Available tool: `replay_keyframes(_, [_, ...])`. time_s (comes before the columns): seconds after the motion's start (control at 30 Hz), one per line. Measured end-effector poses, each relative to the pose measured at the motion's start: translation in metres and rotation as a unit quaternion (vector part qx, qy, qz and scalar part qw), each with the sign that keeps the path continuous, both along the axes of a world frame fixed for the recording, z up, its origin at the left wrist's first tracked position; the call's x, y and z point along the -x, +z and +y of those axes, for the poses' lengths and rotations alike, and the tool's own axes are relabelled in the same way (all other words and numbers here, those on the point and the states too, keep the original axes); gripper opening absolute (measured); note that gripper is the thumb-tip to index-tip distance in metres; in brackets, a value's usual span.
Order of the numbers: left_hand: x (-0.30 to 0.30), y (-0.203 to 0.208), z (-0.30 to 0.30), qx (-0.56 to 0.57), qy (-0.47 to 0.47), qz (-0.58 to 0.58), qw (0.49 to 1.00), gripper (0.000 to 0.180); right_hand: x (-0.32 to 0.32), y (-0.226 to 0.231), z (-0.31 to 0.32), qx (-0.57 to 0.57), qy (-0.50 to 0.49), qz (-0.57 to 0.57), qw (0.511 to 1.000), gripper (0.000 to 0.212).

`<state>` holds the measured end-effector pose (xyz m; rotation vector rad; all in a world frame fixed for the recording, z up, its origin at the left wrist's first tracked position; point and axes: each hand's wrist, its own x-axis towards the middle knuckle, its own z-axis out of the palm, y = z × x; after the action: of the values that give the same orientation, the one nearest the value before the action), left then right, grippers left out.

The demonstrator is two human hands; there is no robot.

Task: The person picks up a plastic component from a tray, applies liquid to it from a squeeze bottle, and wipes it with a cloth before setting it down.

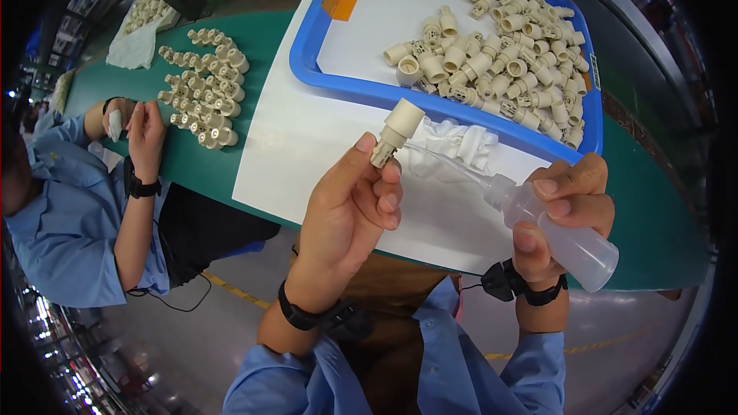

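Observation:
Between the thumb and fingers of my left hand [350,192] is a cream plastic fitting [400,123], tilted with its wide smooth end up and its slotted narrow end in the grip. My right hand [565,207] is wrapped round a translucent squeeze bottle [580,250], lying aslant. The bottle's thin bent nozzle [446,160] points left, its tip close to the fitting; whether they touch I cannot tell. Behind the nozzle lies a crumpled white cloth [453,142] on a white sheet [284,138].
A blue tray [307,61] beyond my hands holds a heap of similar fittings [507,54]. On the green table [257,34], more fittings [207,92] stand in rows at the left. Beside them sits a co-worker [84,200], whose hands hold something white [115,124].

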<state>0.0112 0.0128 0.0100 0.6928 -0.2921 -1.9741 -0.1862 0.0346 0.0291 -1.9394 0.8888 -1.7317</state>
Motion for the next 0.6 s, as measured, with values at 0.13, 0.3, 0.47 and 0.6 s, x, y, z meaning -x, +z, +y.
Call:
replay_keyframes(0.13, [-0.009, -0.002, -0.004, -0.029, -0.042, 0.1, 0.994, 0.024, 0.0, -0.002, -0.003, 0.009, 0.018, -0.012, 1.0, 0.035])
replay_keyframes(0.3, [-0.024, 0.001, 0.0, 0.003, -0.014, 0.049, 0.999, 0.024, -0.001, 0.0, -0.001, 0.011, -0.033, 0.011, 0.999, 0.03])
replay_keyframes(0.47, [-0.091, 0.021, 0.014, 0.183, 0.171, -0.351, 0.902, 0.018, 0.011, -0.008, 0.0, 0.006, -0.042, -0.042, 0.998, 0.03])
replay_keyframes(0.6, [-0.163, 0.058, 0.012, 0.224, 0.215, -0.647, 0.696, 0.012, 0.013, -0.007, -0.001, 0.003, -0.056, -0.029, 0.998, 0.029])
